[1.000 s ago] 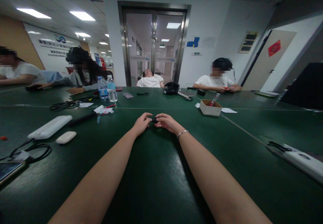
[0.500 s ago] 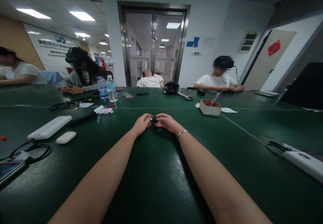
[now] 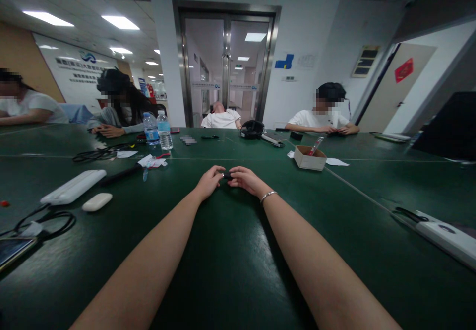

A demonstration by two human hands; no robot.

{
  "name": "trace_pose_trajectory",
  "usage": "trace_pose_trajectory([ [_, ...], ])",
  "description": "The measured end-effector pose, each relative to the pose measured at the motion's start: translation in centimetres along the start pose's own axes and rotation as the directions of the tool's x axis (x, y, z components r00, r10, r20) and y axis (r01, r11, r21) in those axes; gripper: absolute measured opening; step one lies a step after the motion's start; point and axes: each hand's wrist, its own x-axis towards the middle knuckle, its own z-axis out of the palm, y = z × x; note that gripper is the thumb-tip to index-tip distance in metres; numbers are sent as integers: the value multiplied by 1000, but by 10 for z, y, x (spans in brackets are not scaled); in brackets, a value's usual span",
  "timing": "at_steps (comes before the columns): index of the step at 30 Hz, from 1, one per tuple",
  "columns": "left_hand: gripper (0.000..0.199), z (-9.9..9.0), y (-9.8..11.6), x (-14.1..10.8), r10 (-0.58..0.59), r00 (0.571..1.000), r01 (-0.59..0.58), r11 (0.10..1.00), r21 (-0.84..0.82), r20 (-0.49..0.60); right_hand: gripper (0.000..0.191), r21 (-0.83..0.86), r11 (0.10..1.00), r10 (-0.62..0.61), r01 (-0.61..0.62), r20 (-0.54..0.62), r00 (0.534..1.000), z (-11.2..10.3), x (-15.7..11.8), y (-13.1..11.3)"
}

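Above the green table [image 3: 223, 250], both my hands meet at a small dark object with a light, silvery end [image 3: 227, 175]; its exact kind is too small to make out. My left hand [image 3: 208, 182] pinches the silvery end between thumb and fingers. On the other side my right hand [image 3: 247, 180], with a silver bracelet at the wrist, is closed around the black part. Fingers cover much of the object.
Left lie a white power bank [image 3: 74, 187], a white earbud case [image 3: 97, 202], and a phone [image 3: 15, 253]. Water bottles [image 3: 164, 131] stand further back. Right are a small box [image 3: 310, 159] and a white device [image 3: 446, 235]. Several people sit across the table.
My hands and the small dark object stay almost exactly in place. Across the table, the person at the right has shifted their head and hands slightly.
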Motion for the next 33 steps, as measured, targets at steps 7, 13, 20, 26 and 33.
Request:
trace_pose_trajectory([
  [7,33,0,2,-2,15,1000,-15,1000,-8,19,16,-5,1000,2,-2,-5,1000,0,0,0],
  [13,31,0,6,-3,-27,1000,27,999,-21,-13,16,0,1000,12,-12,-6,1000,1,-1,-1],
  [20,31,0,0,-1,-19,1000,19,1000,12,-4,16,-4,1000,11,-11,-15,1000,2,-1,-2],
  [26,30,0,-1,1,21,1000,-21,999,37,-8,16,-11,1000,17,-17,-20,1000,2,-1,-2],
  [33,31,1,-1,0,15,1000,-15,1000,22,12,15,-12,1000,15,-15,-24,1000,3,-2,-2],
])
